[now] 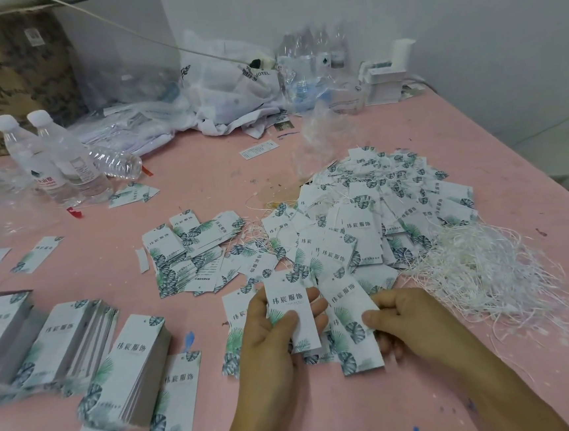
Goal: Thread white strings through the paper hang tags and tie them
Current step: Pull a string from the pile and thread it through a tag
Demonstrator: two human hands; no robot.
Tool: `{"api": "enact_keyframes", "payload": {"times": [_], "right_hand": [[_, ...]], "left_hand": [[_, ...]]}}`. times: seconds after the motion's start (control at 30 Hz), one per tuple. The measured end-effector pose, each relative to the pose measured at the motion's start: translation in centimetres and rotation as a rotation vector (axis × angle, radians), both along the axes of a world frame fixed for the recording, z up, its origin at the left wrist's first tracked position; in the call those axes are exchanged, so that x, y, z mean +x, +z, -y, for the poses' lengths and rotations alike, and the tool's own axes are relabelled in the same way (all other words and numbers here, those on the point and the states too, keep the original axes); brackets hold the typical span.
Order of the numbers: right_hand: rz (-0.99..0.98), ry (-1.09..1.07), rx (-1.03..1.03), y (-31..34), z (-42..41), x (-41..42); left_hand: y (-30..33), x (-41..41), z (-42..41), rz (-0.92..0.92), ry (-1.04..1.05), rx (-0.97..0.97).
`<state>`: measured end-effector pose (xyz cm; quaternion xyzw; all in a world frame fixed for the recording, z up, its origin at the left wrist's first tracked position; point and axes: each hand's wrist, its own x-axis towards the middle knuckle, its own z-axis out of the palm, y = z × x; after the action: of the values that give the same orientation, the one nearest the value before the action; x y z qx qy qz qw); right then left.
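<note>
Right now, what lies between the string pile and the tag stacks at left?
Head view: both hands, left and right, each holding a tag, between string pile and stacks.

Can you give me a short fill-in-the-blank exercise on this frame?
1. The table surface is ____ in colour.
2. Each hand holds a paper ____: left hand, right hand.
3. The loose white strings lie to the ____ of the hands.
4. Two upright capped bottles stand at the far ____ of the table.

Missing words: pink; tag; right; left
</note>
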<state>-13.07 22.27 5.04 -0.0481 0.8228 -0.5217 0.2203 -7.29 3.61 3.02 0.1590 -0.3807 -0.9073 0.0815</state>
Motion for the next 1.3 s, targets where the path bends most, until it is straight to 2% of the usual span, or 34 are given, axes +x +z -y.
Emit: {"api": "enact_keyframes", "payload": {"times": [0.13, 0.2, 0.5, 0.73, 0.93, 1.03, 1.2, 1.3], "right_hand": [[-0.297, -0.032, 0.256, -0.7, 0.1, 0.0], [-0.34, -0.06, 0.27, -0.7, -0.1, -0.1], [-0.047, -0.061, -0.003, -0.7, -0.4, -0.8], [-0.119, -0.143, -0.194, -0.4, 0.2, -0.1], [-0.42, -0.209, -0.297, -0.5, 0.8, 0.3], [-0.491, -0.194, -0.318, -1.0, 0.7, 0.2], [-0.467, -0.195, -0.357, -1.4, 0.7, 0.2], [-0.356, -0.174, -0.3, -1.1, 0.5, 0.1]], "left_hand": [[0.2, 0.1, -0.3, -0.014, -0.036, 0.021], [0.5, 0.2, -0.4, -0.023, -0.069, 0.034], [0.7, 0.4, -0.7, 0.0, -0.092, 0.06], [0.8, 0.1, -0.3, 0.042, -0.08, 0.075], [0.9, 0.0, -0.2, 0.043, -0.032, 0.127], [0.9, -0.1, 0.0, 0.018, -0.018, 0.134], [0.8, -0.1, 0.3, 0.029, 0.006, 0.131], [1.2, 0.0, 0.5, 0.073, 0.013, 0.13]]}}
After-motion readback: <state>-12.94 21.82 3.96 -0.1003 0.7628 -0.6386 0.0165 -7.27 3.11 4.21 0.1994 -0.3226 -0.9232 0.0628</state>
